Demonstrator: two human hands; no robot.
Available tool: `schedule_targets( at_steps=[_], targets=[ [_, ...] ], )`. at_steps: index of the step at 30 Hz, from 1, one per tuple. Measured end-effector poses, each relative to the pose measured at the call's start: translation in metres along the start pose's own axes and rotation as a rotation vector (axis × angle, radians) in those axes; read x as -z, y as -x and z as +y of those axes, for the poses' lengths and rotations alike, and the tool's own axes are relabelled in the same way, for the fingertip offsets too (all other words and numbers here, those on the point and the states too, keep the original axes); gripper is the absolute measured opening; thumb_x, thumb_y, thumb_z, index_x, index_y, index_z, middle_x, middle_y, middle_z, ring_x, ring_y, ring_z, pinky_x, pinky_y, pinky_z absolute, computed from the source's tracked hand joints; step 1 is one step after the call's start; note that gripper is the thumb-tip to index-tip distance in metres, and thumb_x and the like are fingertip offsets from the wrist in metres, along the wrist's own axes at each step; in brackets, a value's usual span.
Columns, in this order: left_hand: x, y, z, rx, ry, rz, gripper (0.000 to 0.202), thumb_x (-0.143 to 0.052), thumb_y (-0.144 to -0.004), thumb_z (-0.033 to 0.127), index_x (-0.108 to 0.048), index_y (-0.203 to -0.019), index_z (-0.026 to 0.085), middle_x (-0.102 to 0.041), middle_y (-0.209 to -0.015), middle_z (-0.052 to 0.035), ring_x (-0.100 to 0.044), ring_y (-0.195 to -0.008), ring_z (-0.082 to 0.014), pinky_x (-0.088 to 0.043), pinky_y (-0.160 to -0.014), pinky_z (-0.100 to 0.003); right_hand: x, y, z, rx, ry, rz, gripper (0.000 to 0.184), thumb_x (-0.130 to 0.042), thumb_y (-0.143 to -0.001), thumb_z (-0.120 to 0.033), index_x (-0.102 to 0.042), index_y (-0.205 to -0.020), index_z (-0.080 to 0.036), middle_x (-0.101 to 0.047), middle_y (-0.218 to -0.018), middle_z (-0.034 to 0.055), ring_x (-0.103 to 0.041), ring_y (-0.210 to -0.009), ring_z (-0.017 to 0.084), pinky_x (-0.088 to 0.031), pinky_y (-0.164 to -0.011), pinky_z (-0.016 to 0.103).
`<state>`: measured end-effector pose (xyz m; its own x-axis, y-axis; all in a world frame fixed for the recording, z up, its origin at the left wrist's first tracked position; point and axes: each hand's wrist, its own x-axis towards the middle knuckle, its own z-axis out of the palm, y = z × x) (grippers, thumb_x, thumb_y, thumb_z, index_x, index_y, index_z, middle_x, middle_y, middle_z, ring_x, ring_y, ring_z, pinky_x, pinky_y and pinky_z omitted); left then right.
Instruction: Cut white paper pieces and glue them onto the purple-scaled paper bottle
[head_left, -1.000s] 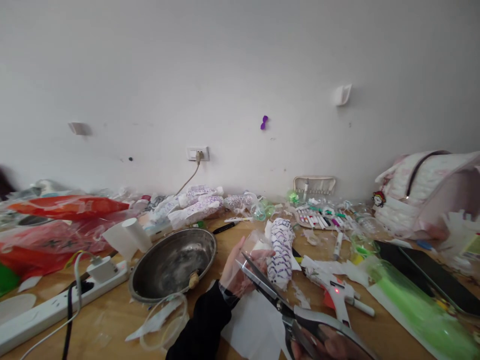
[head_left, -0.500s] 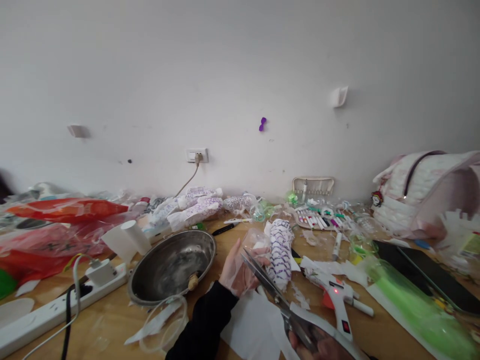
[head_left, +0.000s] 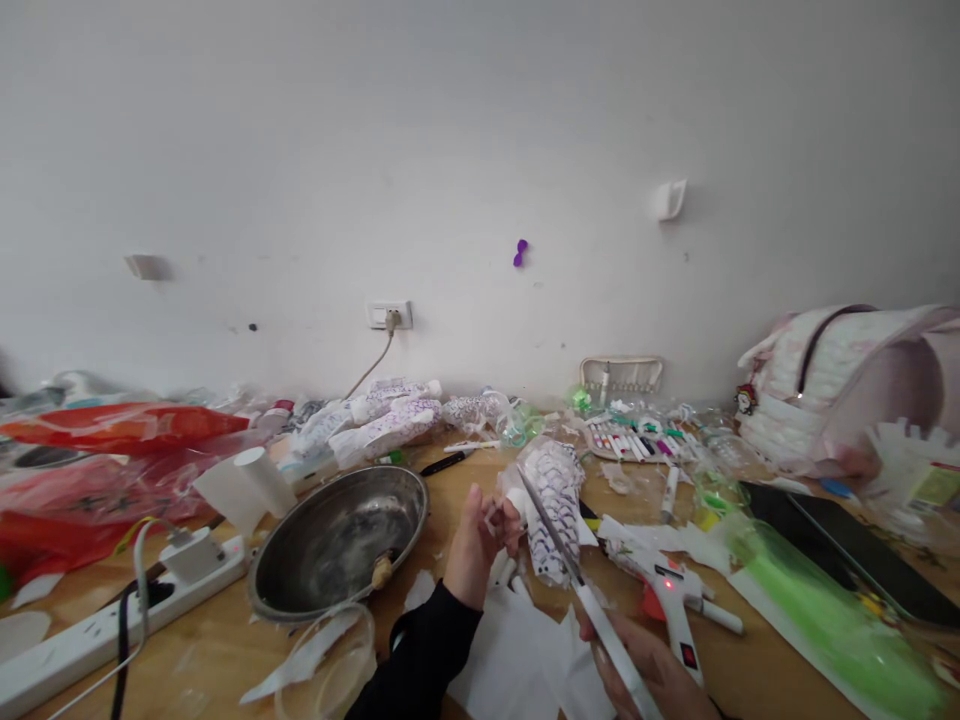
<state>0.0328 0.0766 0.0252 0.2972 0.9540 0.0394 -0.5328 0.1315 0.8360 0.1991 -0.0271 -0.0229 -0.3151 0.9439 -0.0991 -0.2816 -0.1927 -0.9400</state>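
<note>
My left hand (head_left: 475,541), in a black sleeve, is raised over the wooden table (head_left: 217,640) and pinches a small clear plastic piece (head_left: 504,508) between thumb and fingers. My right hand (head_left: 651,672) at the bottom edge grips a pair of scissors (head_left: 577,584). Their blades are together and point up and left, with the tip close to the plastic piece. Just behind them lies a clear bottle with purple patterned wrap (head_left: 553,492). White paper scraps (head_left: 517,650) lie under both hands.
A metal bowl (head_left: 341,538) sits to the left, with a power strip (head_left: 112,615), a white cup (head_left: 251,484) and red plastic bags (head_left: 112,450) beyond. A hot glue gun (head_left: 671,590), a marker set (head_left: 630,438), green plastic (head_left: 825,620) and a quilted bag (head_left: 832,385) are on the right.
The scissors' blades have closed and swung more upright, nearer the patterned bottle. My left hand has turned and now pinches the plastic piece. The view has shifted slightly right.
</note>
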Motion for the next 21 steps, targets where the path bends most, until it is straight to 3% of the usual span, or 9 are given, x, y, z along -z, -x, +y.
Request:
schedule_targets(
  at_steps=[3,6,9,11,15,17,21],
  targets=[
    [-0.001,0.001,0.001,-0.084,-0.027,-0.008,0.044,-0.058,-0.062,0.059,-0.055,-0.061,0.015,-0.05,-0.05,0.0021,-0.042,-0.043,-0.0088,-0.031,-0.046,-0.022,0.004,0.001,0.006,0.017,0.114,0.038,0.039,-0.072,-0.056,-0.039,-0.062,-0.089,-0.019,-0.056,-0.078,0.0012,-0.051,-0.072,0.015,-0.043,-0.07,0.023],
    [0.0,0.0,0.0,-0.135,-0.063,-0.006,0.038,-0.062,-0.061,0.052,-0.053,-0.06,0.015,-0.047,-0.048,0.0029,-0.041,-0.045,-0.0087,-0.03,-0.047,-0.022,0.007,0.001,0.012,0.006,0.182,-0.009,0.054,-0.071,-0.052,-0.046,-0.06,-0.096,-0.018,-0.057,-0.086,0.0053,-0.05,-0.083,0.022,-0.042,-0.077,0.03],
    [-0.001,0.0,-0.001,-0.155,-0.125,0.013,0.036,-0.06,-0.065,0.049,-0.05,-0.058,0.016,-0.045,-0.049,0.0034,-0.04,-0.046,-0.0089,-0.031,-0.049,-0.023,0.007,0.001,0.015,-0.022,0.192,0.035,0.052,-0.071,-0.051,-0.044,-0.059,-0.095,-0.018,-0.054,-0.076,0.0021,-0.046,-0.068,0.016,-0.04,-0.06,0.024],
    [-0.002,0.001,-0.001,-0.174,-0.17,0.035,0.037,-0.058,-0.066,0.05,-0.048,-0.057,0.016,-0.042,-0.049,0.0042,-0.038,-0.047,-0.0089,-0.031,-0.049,-0.024,0.007,0.001,0.017,-0.029,0.181,0.036,0.046,-0.071,-0.053,-0.037,-0.058,-0.093,-0.018,-0.047,-0.066,-0.0021,-0.037,-0.055,0.011,-0.032,-0.049,0.02],
    [-0.002,0.003,-0.004,-0.268,-0.298,0.121,0.041,-0.057,-0.068,0.054,-0.043,-0.053,0.018,-0.038,-0.05,0.0052,-0.034,-0.048,-0.0087,-0.03,-0.05,-0.024,0.003,-0.001,0.016,-0.042,0.145,0.033,0.031,-0.066,-0.057,-0.03,-0.056,-0.084,-0.018,-0.035,-0.054,-0.0078,-0.024,-0.044,0.005,-0.02,-0.042,0.017],
    [0.0,0.003,-0.006,-0.335,-0.417,0.158,0.042,-0.053,-0.071,0.054,-0.043,-0.051,0.018,-0.038,-0.05,0.0047,-0.034,-0.049,-0.0094,-0.029,-0.052,-0.024,-0.001,-0.002,0.014,-0.101,0.09,0.037,0.026,-0.066,-0.059,-0.033,-0.053,-0.076,-0.019,-0.033,-0.049,-0.0097,-0.022,-0.039,0.003,-0.018,-0.039,0.015],
    [0.002,0.002,-0.01,-0.367,-0.51,0.138,0.044,-0.047,-0.074,0.056,-0.042,-0.051,0.019,-0.037,-0.049,0.0046,-0.033,-0.049,-0.0103,-0.028,-0.051,-0.024,-0.006,-0.005,0.011,-0.116,-0.017,-0.026,0.041,-0.069,-0.052,-0.051,-0.048,-0.072,-0.021,-0.029,-0.041,-0.0129,-0.017,-0.03,0.001,-0.014,-0.032,0.014]
  ],
)
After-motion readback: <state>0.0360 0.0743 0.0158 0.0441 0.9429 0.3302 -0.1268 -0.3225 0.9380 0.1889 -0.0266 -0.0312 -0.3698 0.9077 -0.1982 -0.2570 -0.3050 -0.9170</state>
